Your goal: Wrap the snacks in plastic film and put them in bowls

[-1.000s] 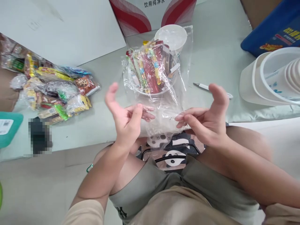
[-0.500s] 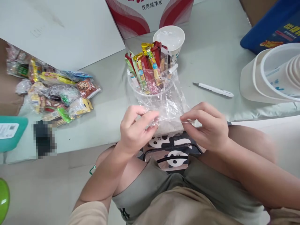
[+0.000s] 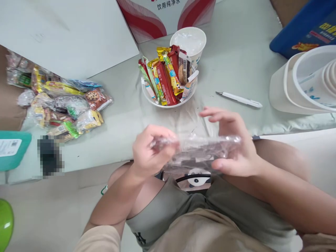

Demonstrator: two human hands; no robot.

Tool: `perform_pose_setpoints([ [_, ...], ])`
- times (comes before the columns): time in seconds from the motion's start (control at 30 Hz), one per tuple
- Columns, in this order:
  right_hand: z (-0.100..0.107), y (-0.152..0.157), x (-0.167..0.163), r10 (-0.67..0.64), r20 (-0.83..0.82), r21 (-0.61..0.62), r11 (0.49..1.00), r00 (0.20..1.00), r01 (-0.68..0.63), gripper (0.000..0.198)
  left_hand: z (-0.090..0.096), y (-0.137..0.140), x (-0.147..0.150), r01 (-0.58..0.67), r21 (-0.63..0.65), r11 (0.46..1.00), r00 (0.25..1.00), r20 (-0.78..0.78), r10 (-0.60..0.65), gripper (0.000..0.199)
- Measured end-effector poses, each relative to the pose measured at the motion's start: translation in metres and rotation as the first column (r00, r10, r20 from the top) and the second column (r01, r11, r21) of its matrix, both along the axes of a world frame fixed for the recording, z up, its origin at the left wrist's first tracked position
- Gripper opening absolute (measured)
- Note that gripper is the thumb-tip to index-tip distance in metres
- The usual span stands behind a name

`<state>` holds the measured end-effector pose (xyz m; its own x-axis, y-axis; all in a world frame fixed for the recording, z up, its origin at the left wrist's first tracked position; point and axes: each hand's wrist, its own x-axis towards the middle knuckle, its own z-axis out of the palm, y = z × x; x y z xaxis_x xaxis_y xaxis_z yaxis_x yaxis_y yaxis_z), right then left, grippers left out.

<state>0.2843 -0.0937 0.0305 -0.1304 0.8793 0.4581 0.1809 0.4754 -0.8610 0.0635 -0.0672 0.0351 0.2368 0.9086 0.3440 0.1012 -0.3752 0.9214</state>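
My left hand [image 3: 154,148] pinches one end of a clear plastic bag [image 3: 198,152], which is stretched out above my lap and blurred by motion. At its other end my right hand [image 3: 233,143] has fingers and thumb spread wide, with the film lying against the palm. Just beyond my hands, a white bowl [image 3: 157,105] holds several wrapped snack bars [image 3: 166,78] standing on end, in red, yellow and green wrappers. Behind that bowl sits a white paper cup [image 3: 189,40].
Wrapped snacks [image 3: 65,101] lie heaped at the left, near a teal container [image 3: 13,150]. A white utility knife [image 3: 238,99] rests right of the bowl. White tubs [image 3: 282,84] with nested cups and a blue package [image 3: 304,31] stand at the right. Boxes [image 3: 168,21] line the back.
The plastic bag has come away from the bowl toward me and is now between my hands. My right hand's fingers have spread from a pinch.
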Motion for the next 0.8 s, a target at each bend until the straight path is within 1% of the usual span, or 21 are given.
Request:
perform_pose_setpoints([
  [0.03,-0.001,0.001,-0.001,0.048,0.020,-0.111,0.993,0.999,-0.045,0.055,-0.001,0.002,0.001,-0.045,-0.090,0.995,0.999,-0.013,0.044,0.020],
  [0.07,-0.002,0.003,-0.002,0.086,0.036,-0.230,0.970,0.996,-0.075,0.050,-0.002,0.005,0.003,-0.081,-0.166,0.983,0.997,-0.011,0.080,0.022],
  [0.1,-0.004,0.004,-0.004,0.107,0.040,-0.350,0.933,0.993,-0.086,0.039,-0.004,0.010,0.004,-0.104,-0.238,0.966,0.994,0.013,0.110,0.024],
  [0.13,-0.006,0.006,-0.006,0.110,0.029,-0.458,0.885,0.993,-0.085,0.027,-0.006,0.015,0.005,-0.104,-0.309,0.945,0.990,0.058,0.128,0.028],
  [0.17,-0.009,0.009,-0.007,0.102,0.002,-0.547,0.833,0.995,-0.084,0.019,-0.009,0.021,0.005,-0.076,-0.383,0.921,0.984,0.123,0.132,0.034],
  [0.2,-0.012,0.012,-0.009,0.088,-0.042,-0.611,0.786,0.995,-0.095,0.015,-0.012,0.027,0.005,-0.014,-0.461,0.887,0.975,0.191,0.115,0.042],
  [0.23,-0.016,0.015,-0.010,0.070,-0.097,-0.650,0.751,0.993,-0.117,0.015,-0.016,0.032,0.005,0.068,-0.535,0.842,0.967,0.242,0.076,0.050],
  [0.27,-0.019,0.019,-0.011,0.049,-0.151,-0.666,0.733,0.987,-0.138,0.016,-0.019,0.036,0.004,0.147,-0.598,0.788,0.963,0.267,0.024,0.054],
  [0.3,-0.022,0.022,-0.012,0.033,-0.194,-0.671,0.725,0.980,-0.157,0.017,-0.022,0.039,0.003,0.201,-0.649,0.734,0.964,0.265,-0.030,0.053],
  [0.33,-0.025,0.026,-0.012,0.026,-0.222,-0.670,0.722,0.975,-0.172,0.018,-0.024,0.041,0.002,0.222,-0.691,0.688,0.968,0.241,-0.071,0.049],
  [0.37,-0.028,0.029,-0.013,0.026,-0.239,-0.668,0.721,0.971,-0.183,0.017,-0.026,0.042,0.001,0.215,-0.724,0.656,0.974,0.206,-0.092,0.043],
  [0.43,-0.033,0.035,-0.015,0.045,-0.263,-0.649,0.731,0.964,-0.212,0.017,-0.029,0.043,-0.002,0.182,-0.763,0.620,0.983,0.162,-0.089,0.034],
  [0.47,-0.034,0.037,-0.016,0.058,-0.282,-0.625,0.746,0.958,-0.229,0.017,-0.030,0.044,-0.004,0.185,-0.770,0.611,0.982,0.173,-0.079,0.033],
  [0.57,-0.034,0.042,-0.015,0.075,-0.382,-0.523,0.804,0.921,-0.283,0.013,-0.031,0.047,-0.011,0.265,-0.748,0.609,0.955,0.292,-0.058,0.037],
  [0.6,-0.032,0.043,-0.014,0.077,-0.410,-0.505,0.810,0.909,-0.296,0.013,-0.031,0.049,-0.013,0.296,-0.736,0.609,0.942,0.332,-0.056,0.036],
  [0.67,-0.028,0.045,-0.010,0.087,-0.424,-0.514,0.797,0.902,-0.318,0.014,-0.030,0.053,-0.017,0.361,-0.718,0.596,0.916,0.394,-0.080,0.032],
  [0.7,-0.026,0.045,-0.008,0.097,-0.408,-0.523,0.791,0.908,-0.319,0.017,-0.031,0.056,-0.018,0.389,-0.709,0.588,0.905,0.413,-0.102,0.034],
  [0.73,-0.024,0.046,-0.005,0.111,-0.378,-0.516,0.799,0.919,-0.309,0.022,-0.031,0.058,-0.019,0.400,-0.701,0.590,0.902,0.417,-0.116,0.038],
  [0.77,-0.023,0.047,-0.003,0.131,-0.326,-0.492,0.822,0.936,-0.287,0.028,-0.032,0.060,-0.019,0.386,-0.693,0.609,0.909,0.397,-0.125,0.043],
  [0.8,-0.023,0.048,-0.002,0.151,-0.249,-0.452,0.855,0.957,-0.253,0.032,-0.033,0.062,-0.019,0.348,-0.681,0.644,0.927,0.351,-0.130,0.046],
])
